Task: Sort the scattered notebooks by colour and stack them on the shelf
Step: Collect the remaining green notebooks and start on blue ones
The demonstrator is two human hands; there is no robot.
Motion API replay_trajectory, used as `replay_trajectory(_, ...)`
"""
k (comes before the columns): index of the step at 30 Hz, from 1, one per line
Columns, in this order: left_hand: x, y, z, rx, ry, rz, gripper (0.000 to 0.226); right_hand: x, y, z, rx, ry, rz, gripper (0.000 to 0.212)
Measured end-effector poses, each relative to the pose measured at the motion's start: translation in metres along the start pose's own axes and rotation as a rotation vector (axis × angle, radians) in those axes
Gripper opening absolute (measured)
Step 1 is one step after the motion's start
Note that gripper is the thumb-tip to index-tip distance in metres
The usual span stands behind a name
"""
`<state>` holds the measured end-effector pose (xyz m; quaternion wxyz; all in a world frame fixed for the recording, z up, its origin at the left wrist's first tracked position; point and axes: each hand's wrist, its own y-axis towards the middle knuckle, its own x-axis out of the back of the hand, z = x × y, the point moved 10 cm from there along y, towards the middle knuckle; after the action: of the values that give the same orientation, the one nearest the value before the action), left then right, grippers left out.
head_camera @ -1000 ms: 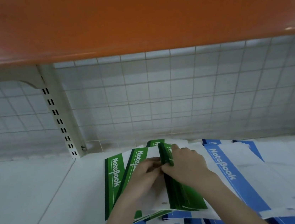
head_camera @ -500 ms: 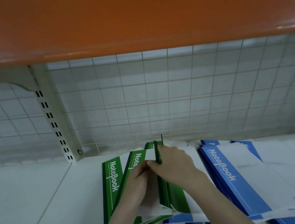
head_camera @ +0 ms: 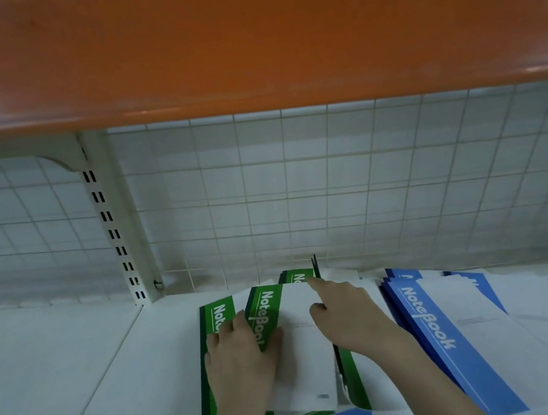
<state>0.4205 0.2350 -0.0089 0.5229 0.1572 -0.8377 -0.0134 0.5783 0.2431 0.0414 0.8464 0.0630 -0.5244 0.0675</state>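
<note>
Left hand (head_camera: 240, 352) presses flat on the green notebooks (head_camera: 264, 312), right hand (head_camera: 346, 315) pinches one upright (forefinger extended).

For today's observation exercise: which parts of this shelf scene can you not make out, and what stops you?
- Head view: green notebooks, lower covers hidden under left hand and right hand.
- Blue notebooks: stack's near end cut off by the bottom edge.
- Small print on the white cover: too small and blurred to read.
</note>
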Motion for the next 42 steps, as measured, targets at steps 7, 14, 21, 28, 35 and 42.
replay_trajectory(7, -0.003, 0.002, -0.006, 0.046, -0.417, 0.129, 0.066, 0.01, -0.004, -0.002, -0.02, 0.112, -0.047, 0.038)
replay_trajectory(14, -0.007, -0.012, -0.037, 0.014, -1.042, 0.335, 0.03, 0.009, -0.008, 0.027, 0.028, 0.055, -0.068, 0.024)
replay_trajectory(21, -0.015, -0.01, -0.033, 0.061, -1.289, 0.389, 0.046, -0.005, -0.004, 0.03, -0.039, -0.032, -0.018, 0.031)
replay_trajectory(28, 0.014, -0.002, 0.025, 0.186, 0.09, -0.084, 0.048, -0.007, -0.003, 0.024, 0.0, 0.098, -0.026, 0.065)
replay_trajectory(35, 0.011, -0.003, 0.027, 0.248, 0.169, -0.028, 0.09, -0.002, -0.007, 0.029, 0.063, 0.132, -0.081, 0.076)
replay_trajectory(42, 0.003, -0.003, 0.004, 0.104, -0.275, 0.016, 0.091, -0.003, -0.007, 0.027, 0.051, 0.134, -0.08, 0.069)
